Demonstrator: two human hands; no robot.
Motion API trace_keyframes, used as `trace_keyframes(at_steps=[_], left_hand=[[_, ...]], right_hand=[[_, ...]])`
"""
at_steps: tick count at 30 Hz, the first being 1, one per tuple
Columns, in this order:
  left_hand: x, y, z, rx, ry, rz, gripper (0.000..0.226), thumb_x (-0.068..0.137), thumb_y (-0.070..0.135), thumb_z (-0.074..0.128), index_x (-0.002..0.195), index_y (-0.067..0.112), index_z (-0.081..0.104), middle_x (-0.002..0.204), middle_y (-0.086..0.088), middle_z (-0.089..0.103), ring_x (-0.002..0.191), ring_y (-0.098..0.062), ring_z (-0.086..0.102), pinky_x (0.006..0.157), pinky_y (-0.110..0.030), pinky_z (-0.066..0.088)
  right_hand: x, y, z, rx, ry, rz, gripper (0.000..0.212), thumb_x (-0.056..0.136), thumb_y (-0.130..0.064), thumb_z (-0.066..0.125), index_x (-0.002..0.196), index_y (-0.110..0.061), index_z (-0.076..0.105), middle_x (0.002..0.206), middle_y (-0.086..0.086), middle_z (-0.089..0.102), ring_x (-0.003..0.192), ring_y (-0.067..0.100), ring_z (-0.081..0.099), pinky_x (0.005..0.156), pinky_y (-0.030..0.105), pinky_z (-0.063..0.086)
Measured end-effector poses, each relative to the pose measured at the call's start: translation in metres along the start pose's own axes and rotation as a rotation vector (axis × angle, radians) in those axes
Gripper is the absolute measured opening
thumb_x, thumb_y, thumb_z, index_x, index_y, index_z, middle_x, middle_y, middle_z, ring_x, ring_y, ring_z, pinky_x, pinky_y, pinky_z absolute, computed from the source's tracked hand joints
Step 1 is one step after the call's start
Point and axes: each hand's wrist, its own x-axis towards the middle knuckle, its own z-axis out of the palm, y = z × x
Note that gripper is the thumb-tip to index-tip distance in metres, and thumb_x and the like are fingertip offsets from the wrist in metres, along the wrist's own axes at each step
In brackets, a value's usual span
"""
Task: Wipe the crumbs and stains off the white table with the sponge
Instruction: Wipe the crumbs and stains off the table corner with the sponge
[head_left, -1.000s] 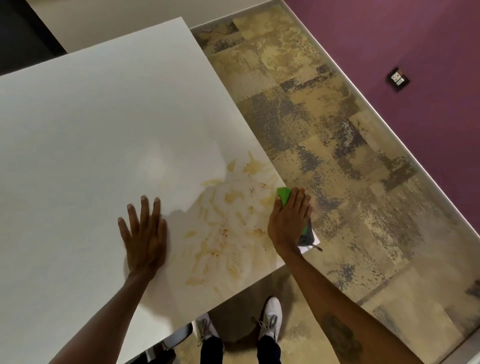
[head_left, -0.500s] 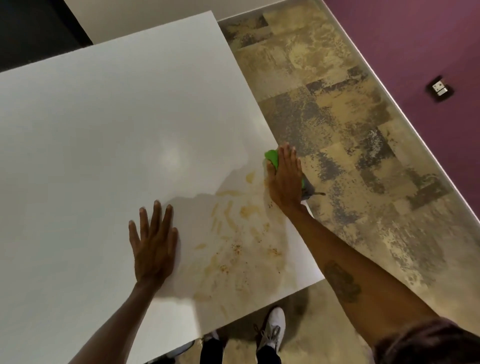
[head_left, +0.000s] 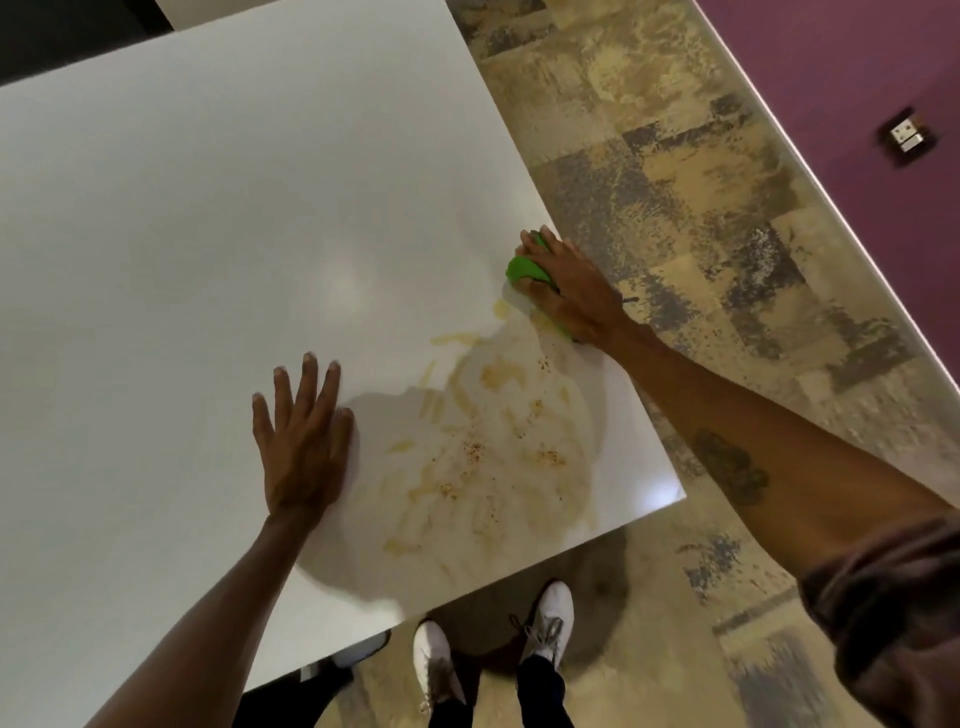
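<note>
The white table (head_left: 208, 208) fills the left and middle of the view. A patch of yellowish smears and reddish-brown crumbs (head_left: 488, 457) covers its near right corner. My right hand (head_left: 571, 291) presses a green sponge (head_left: 522, 267) flat on the table near the right edge, just beyond the far end of the stains. Most of the sponge is hidden under my fingers. My left hand (head_left: 304, 441) lies flat on the table with fingers spread, just left of the stained patch, holding nothing.
The table's right edge runs diagonally past my right hand, with mottled beige-grey carpet (head_left: 701, 208) beyond it. A purple wall (head_left: 857, 62) with a socket plate (head_left: 906, 136) stands at the upper right. My white shoes (head_left: 545, 618) show below the table's near edge.
My right hand has slid the sponge away from me along the right edge, from the near part of the stains to beyond their far end. My left hand stayed flat in place.
</note>
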Motion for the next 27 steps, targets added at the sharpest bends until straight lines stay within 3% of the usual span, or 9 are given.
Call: trace_keyframes(at_steps=[6,10,18,22,25,27], left_hand=[[-0.002,0.0,0.0,-0.056,-0.02,-0.021,0.059,0.105,0.045,0.02,0.162,0.028,0.02,0.171,0.005,0.008,0.159,-0.024,-0.004,0.127,-0.051,-0.004],[-0.005,-0.002,0.002,-0.08,0.027,-0.015,0.06,0.104,0.045,0.022,0.161,0.025,0.026,0.171,0.002,0.016,0.159,-0.027,0.004,0.126,-0.052,-0.001],[-0.015,-0.02,0.005,-0.083,0.012,0.128,0.06,0.105,0.035,0.021,0.159,0.01,0.029,0.167,-0.012,0.025,0.155,-0.036,0.017,0.125,-0.053,0.008],[-0.043,-0.039,0.003,-0.035,-0.026,0.251,0.06,0.105,0.033,0.018,0.161,0.01,0.023,0.169,-0.01,0.02,0.156,-0.034,0.015,0.126,-0.05,0.008],[-0.059,-0.044,0.004,-0.014,-0.018,0.259,0.059,0.106,0.033,0.014,0.162,0.012,0.02,0.17,-0.006,0.017,0.158,-0.03,0.013,0.128,-0.049,0.008],[-0.062,-0.044,0.004,-0.016,-0.011,0.245,0.059,0.107,0.033,0.012,0.162,0.013,0.018,0.17,-0.004,0.016,0.158,-0.029,0.012,0.128,-0.05,0.008]], right_hand=[[-0.063,-0.018,0.013,-0.081,-0.034,-0.099,0.047,0.103,-0.025,0.049,0.148,-0.012,0.043,0.16,0.003,0.031,0.151,0.017,0.02,0.12,0.025,0.009],[-0.112,-0.032,0.03,-0.118,-0.013,-0.095,0.049,0.103,-0.027,0.046,0.15,-0.013,0.04,0.161,0.003,0.03,0.152,0.018,0.02,0.125,0.037,0.017],[-0.198,-0.068,0.065,-0.112,0.124,0.033,0.054,0.102,-0.039,0.04,0.146,-0.007,0.045,0.158,0.008,0.036,0.15,0.025,0.024,0.124,0.041,0.017],[-0.222,-0.082,0.083,-0.122,0.15,0.159,0.055,0.099,-0.038,0.049,0.147,-0.013,0.043,0.16,0.008,0.031,0.152,0.023,0.019,0.125,0.039,0.017],[-0.229,-0.086,0.086,-0.16,0.15,0.167,0.054,0.099,-0.035,0.053,0.148,-0.015,0.042,0.161,0.007,0.03,0.152,0.024,0.017,0.124,0.042,0.02],[-0.231,-0.088,0.084,-0.225,0.13,0.182,0.056,0.101,-0.037,0.05,0.152,-0.019,0.037,0.163,0.002,0.024,0.153,0.018,0.01,0.121,0.036,0.018]])
